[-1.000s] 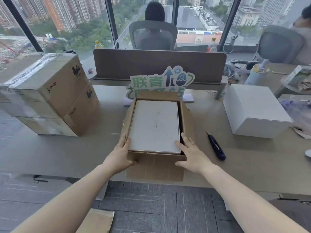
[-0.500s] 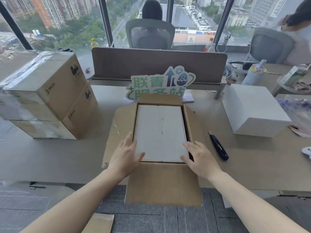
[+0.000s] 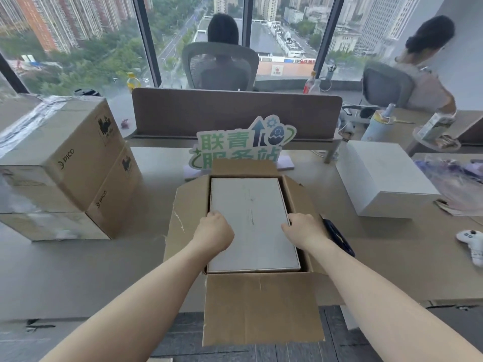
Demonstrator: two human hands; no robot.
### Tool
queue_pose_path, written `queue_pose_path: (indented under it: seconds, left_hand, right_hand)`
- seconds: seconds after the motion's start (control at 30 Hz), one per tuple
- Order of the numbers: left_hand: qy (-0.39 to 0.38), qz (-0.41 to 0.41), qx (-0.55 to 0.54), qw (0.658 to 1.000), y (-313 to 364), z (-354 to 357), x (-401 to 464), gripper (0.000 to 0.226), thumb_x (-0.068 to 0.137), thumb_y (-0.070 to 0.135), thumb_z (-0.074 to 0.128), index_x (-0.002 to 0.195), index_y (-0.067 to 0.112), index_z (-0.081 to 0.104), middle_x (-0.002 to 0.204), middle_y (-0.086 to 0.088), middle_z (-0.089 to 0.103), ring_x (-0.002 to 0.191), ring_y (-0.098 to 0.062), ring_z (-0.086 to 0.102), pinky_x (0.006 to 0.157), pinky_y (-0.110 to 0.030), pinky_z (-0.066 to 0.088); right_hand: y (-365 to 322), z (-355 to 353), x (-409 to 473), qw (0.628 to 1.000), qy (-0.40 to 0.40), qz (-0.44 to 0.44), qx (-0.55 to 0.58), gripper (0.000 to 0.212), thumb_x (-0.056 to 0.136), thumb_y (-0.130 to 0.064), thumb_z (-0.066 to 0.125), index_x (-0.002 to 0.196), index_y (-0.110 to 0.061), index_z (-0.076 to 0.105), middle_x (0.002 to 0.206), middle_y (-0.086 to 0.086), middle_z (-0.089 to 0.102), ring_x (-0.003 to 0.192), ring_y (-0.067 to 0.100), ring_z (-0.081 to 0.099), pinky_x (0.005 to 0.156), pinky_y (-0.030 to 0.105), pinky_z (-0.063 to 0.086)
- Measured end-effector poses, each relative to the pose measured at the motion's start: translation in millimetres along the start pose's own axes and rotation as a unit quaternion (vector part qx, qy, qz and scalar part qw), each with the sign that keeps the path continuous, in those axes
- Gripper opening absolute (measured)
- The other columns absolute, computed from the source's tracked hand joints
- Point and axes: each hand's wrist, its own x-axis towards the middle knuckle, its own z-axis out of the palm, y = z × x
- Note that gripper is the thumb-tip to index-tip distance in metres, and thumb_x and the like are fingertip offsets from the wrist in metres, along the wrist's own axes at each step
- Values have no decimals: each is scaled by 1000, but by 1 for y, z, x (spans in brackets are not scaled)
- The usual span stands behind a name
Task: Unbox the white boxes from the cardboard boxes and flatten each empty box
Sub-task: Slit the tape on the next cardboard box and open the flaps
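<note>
Office desk (image 3: 78, 270) by tall windows, city towers outside. Open cardboard box (image 3: 261, 309) sits at the desk's near edge, dead centre, flaps folded out; near flap hangs over the edge at 6 o'clock. White box (image 3: 251, 220) lies flat inside it, filling the cavity.

Left hand (image 3: 215, 232) at the white box's left edge, about 9 o'clock of the lid, fingers curled down into the gap between white box and cardboard wall (fingertips hidden). Right hand (image 3: 304, 228) mirrors it at 3 o'clock on the right edge, fingers also curled down over the side. Both grip the white box; cannot tell whether it is lifted off the bottom.

Two taped cardboard boxes (image 3: 62, 173) stacked at 9 o'clock, well apart from the open one. Second white box (image 3: 384, 178) out on the desk at 2 o'clock. Dark utility knife (image 3: 339, 239) just beside the right flap, partly hidden by the right wrist. White game controller (image 3: 473, 244) at 3 o'clock near the frame edge. Green-lettered sign (image 3: 243, 142) stands at 12 o'clock behind the open box, in front of a brown divider (image 3: 235, 113). Two people sit in chairs beyond.
</note>
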Motion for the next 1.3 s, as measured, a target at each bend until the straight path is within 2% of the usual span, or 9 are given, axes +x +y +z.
queue_pose_path:
  seconds: [0.17,0.23,0.33,0.47,0.57,0.67,0.87,1.1,1.3]
  left_hand:
    - [-2,-3,36,999,8,6,-4,44,96,19,40,132,-6,42,134,-19,45,123,-34,41,101,-36,33]
    - [-13,-23,8,1000,14,-6,6,28,96,20,40,108,2,57,118,-16,57,111,-32,49,92,-35,35]
    - [-34,-78,-117,989,20,-23,22,22,91,16,46,70,10,47,85,-11,54,82,-29,50,69,-29,34]
    - [-31,-114,-162,980,32,-26,15,16,87,7,45,78,2,57,84,-21,59,82,-34,58,55,-26,29]
    - [-35,-121,-161,979,34,-21,13,27,86,4,43,101,-6,62,105,-21,63,99,-33,63,64,-28,41]
    - [-60,-115,-154,979,29,-19,15,25,90,6,40,66,8,44,71,-9,46,64,-23,46,54,-25,30]
    - [-8,-120,-187,975,16,-15,15,27,89,22,48,65,12,42,62,-1,41,55,-20,37,51,-27,24]
    - [29,-112,-198,973,11,-6,19,30,85,31,57,66,14,42,60,0,43,57,-21,42,52,-30,27]
    - [63,-106,-219,968,7,-6,19,32,84,30,58,63,15,40,61,0,44,58,-21,43,50,-30,26]
  right_hand:
    - [-4,-1,1,1000,-4,10,-5,25,94,-31,41,76,-16,46,90,8,52,89,28,48,60,37,32]
    - [-7,-2,1,1000,-18,24,-5,23,95,-32,40,81,-17,47,95,7,48,91,27,48,67,37,37]
    - [-10,-5,4,999,-32,37,-3,18,94,-29,39,82,-18,47,104,11,51,91,28,46,68,34,37]
    - [-12,-13,7,998,-40,49,30,17,90,-18,42,74,-15,48,92,5,56,83,27,53,54,27,31]
    - [-15,-16,9,997,-49,58,34,12,87,-13,44,78,-13,50,88,6,56,84,29,53,64,27,37]
    - [-24,-20,13,995,-75,67,-2,14,87,-10,43,84,-12,56,94,8,59,89,30,56,76,28,40]
    - [-39,-26,19,989,-104,32,-99,36,91,-9,37,115,-10,63,116,9,62,110,31,60,84,30,45]
    - [-33,-21,17,992,-120,37,-9,27,92,-3,35,67,-12,43,73,4,45,69,24,44,53,25,31]
    - [-21,-16,7,989,-32,75,120,24,86,-5,47,64,-10,40,64,3,44,55,19,39,48,26,25]
